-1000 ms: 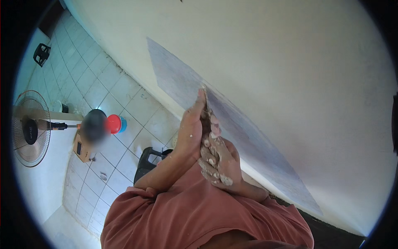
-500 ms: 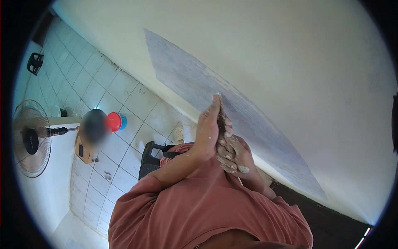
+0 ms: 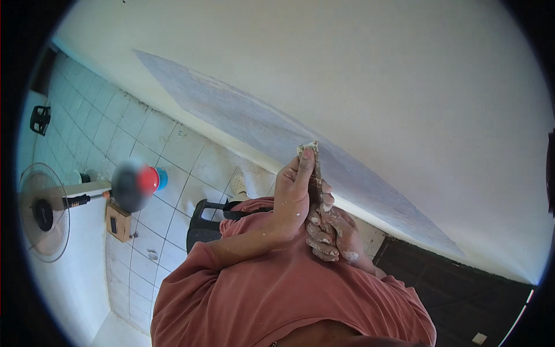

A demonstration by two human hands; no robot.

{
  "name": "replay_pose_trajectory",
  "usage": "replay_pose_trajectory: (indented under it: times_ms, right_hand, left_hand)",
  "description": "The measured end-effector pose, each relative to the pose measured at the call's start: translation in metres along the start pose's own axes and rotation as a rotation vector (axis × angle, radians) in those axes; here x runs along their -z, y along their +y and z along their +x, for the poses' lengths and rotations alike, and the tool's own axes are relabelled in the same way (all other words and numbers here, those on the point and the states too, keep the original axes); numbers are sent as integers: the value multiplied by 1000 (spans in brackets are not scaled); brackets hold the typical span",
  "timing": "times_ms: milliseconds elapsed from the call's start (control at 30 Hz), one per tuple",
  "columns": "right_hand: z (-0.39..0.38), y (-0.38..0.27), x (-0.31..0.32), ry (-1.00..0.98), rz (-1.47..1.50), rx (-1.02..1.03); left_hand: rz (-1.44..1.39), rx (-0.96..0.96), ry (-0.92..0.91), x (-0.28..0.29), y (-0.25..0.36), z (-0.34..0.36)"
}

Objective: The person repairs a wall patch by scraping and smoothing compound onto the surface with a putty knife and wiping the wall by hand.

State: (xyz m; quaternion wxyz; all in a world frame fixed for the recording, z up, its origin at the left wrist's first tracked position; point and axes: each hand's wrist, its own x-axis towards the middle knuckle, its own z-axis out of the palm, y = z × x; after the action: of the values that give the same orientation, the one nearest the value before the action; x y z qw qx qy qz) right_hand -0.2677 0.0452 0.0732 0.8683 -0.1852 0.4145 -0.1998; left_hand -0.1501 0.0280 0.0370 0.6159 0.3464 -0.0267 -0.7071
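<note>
My left hand (image 3: 292,199) grips the upper end of a flat, crusted scraper-like tool (image 3: 314,173), its thumb lying over the tip. My right hand (image 3: 330,231), heavily smeared with pale plaster, has its fingers curled round the lower part of that tool, partly hidden behind my left hand. Both are held in front of my salmon shirt, close to a pale wall (image 3: 404,104) with a long grey-lilac patch (image 3: 219,98).
Left: a standing fan (image 3: 43,214), red-lidded blue bucket (image 3: 161,180), blurred dark shape (image 3: 130,188), cardboard box (image 3: 118,228), small black stool (image 3: 39,120), tiled floor (image 3: 162,243). Below: black plastic object (image 3: 201,231), white clog (image 3: 238,184). Lower right: dark surface (image 3: 439,301).
My hands have moved lower and rightward in view. My left thumb now lies over the tool's tip, and more of the tool shows. The surroundings have shifted in the picture.
</note>
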Motion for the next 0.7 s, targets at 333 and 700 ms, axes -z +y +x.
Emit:
replay_pose_trajectory:
  times_ms: [333, 700]
  right_hand:
    - [-3, -15, 1, 2, -144, -50]
    - [5, -15, 8, -17, -292, 48]
  left_hand:
    - [-62, -95, 81, -13, -9, 1]
    - [-12, -103, 168, -15, -9, 6]
